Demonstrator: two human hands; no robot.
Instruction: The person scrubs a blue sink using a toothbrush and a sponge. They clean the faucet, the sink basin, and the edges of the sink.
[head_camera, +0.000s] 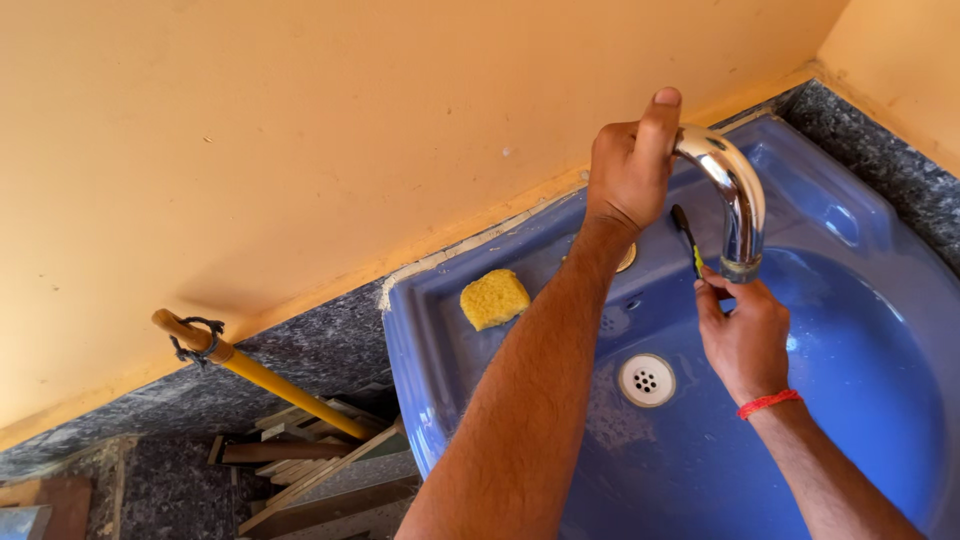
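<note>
My left hand (628, 165) grips the top of a curved chrome faucet (738, 195) that rises from the back rim of a blue washbasin (860, 370). My right hand (745, 335), with a red thread band on its wrist, holds a thin dark tool with a yellow-green handle (688, 235) right beside the faucet's spout end. The tool's dark tip points up behind the spout. A yellow sponge (493, 298) lies on the basin's rim, left of my left forearm. The overflow hole (646, 380) shows on the basin wall below my hands.
An orange wall runs behind the basin. A dark speckled stone counter (300, 355) surrounds it. A yellow stick with a wooden end and a black tie (255, 372) leans at the left, above stacked wood offcuts (315, 470) lower down.
</note>
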